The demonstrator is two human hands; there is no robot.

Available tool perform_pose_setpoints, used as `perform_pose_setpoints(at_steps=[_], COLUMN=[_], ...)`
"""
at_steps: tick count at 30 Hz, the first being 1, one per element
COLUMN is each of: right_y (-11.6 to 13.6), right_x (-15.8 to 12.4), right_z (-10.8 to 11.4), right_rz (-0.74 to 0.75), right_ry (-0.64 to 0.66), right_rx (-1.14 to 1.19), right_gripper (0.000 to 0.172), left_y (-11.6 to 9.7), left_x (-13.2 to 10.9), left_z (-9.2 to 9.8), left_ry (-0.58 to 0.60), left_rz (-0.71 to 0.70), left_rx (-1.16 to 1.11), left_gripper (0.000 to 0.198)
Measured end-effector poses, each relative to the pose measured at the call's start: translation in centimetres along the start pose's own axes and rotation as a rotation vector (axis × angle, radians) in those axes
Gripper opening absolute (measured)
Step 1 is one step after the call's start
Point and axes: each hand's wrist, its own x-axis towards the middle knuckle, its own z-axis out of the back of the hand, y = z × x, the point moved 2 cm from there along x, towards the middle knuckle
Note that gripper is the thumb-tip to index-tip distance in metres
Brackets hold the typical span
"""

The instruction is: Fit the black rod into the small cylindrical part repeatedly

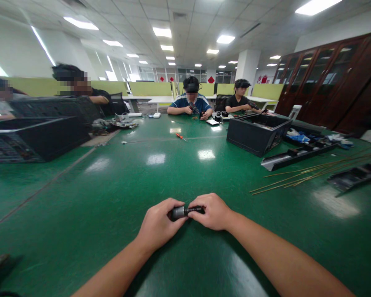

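Over the near middle of the green table, both my hands hold a short dark cylindrical part (179,212), its axis roughly level. My left hand (160,222) is closed around the thicker end, which has a grey metallic band. My right hand (214,212) pinches the thinner, black, ridged end between thumb and fingers. The fingertips of the two hands are close together. My palms and fingers hide parts of it, and I cannot tell whether it is one piece or two joined.
An orange-handled screwdriver (179,136) lies farther off on the green table (117,198). Black metal cases stand left (62,140) and right (247,136). Thin brass-coloured rods (297,177) and black rails (303,154) lie at right. Several people sit around the table.
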Motion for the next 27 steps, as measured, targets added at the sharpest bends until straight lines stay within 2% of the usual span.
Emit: perform_pose_setpoints(at_steps=[27], right_y=[-0.29], right_x=[-0.08], right_z=[0.06], right_rz=[0.003], right_ry=[-0.006], right_rx=[-0.052], right_gripper=[0.017], left_y=[0.41], left_x=[0.02], left_z=[-0.07], left_ry=[-0.014], left_rz=[0.011], left_rx=[-0.006], left_gripper=[0.024])
